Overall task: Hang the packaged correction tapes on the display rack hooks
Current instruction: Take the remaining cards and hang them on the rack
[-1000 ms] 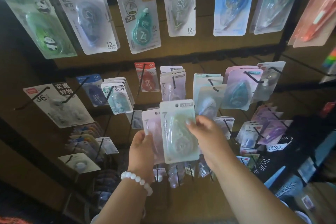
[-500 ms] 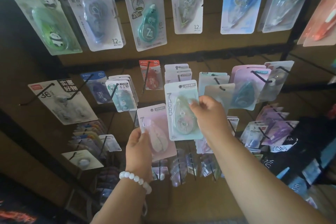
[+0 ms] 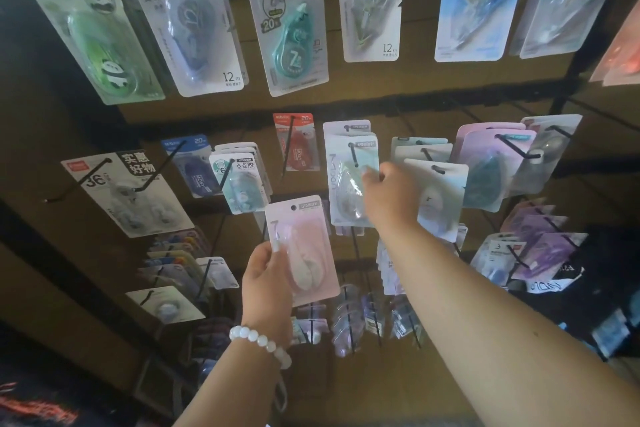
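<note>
My right hand (image 3: 389, 196) grips a pale green packaged correction tape (image 3: 346, 184) by its right edge. The pack's hole sits on a black hook (image 3: 354, 156) in the middle row of the rack, in front of similar packs. Lower left, my left hand (image 3: 266, 282), with a white bead bracelet on its wrist, holds a pink packaged correction tape (image 3: 306, 250) upright by its left edge, off any hook.
Larger packs hang on the top row, among them a panda pack (image 3: 100, 42) and a teal pack (image 3: 291, 31). Purple packs (image 3: 485, 170) hang to the right, a white pack (image 3: 121, 194) to the left. Black hooks stick out across the brown board.
My right hand lifted the green pack up and to the right, away from the pink one, and its hole is now on the hook. My left hand stayed low with the pink pack.
</note>
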`<state>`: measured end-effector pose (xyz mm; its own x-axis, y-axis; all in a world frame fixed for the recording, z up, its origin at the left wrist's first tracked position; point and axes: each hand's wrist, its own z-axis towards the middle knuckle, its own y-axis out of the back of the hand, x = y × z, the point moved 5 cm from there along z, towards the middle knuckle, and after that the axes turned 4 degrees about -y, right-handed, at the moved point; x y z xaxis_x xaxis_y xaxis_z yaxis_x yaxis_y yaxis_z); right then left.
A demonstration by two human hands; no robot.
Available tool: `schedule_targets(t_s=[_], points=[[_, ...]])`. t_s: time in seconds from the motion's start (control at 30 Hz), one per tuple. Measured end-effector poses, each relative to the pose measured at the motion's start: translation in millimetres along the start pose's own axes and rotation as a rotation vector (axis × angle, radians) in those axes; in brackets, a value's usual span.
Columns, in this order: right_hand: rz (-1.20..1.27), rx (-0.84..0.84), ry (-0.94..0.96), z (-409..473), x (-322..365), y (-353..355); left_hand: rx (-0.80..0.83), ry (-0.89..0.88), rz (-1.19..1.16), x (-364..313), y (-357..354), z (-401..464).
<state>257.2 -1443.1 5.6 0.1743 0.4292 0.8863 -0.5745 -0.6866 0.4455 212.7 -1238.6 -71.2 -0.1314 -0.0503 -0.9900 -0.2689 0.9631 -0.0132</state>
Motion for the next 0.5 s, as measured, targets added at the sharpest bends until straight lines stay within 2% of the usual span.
schedule_targets(t_s=[0.2,0.37,0.5], points=[[-0.087,0.054,0.006,-9.3,-5.1,2.4,0.017,-0.017,-0.006,-4.7,-5.7,-2.6],[-0.011,-0.009,0.067,-51.2,-20.1,22.7,0.080,-0.045,0.017,-7.4,-15.1,-10.6],[0.141,0.208,-0.019,-65.9,-31.6,17.2,0.148,-0.085,0.016,-8.4,-27.1,-19.4]])
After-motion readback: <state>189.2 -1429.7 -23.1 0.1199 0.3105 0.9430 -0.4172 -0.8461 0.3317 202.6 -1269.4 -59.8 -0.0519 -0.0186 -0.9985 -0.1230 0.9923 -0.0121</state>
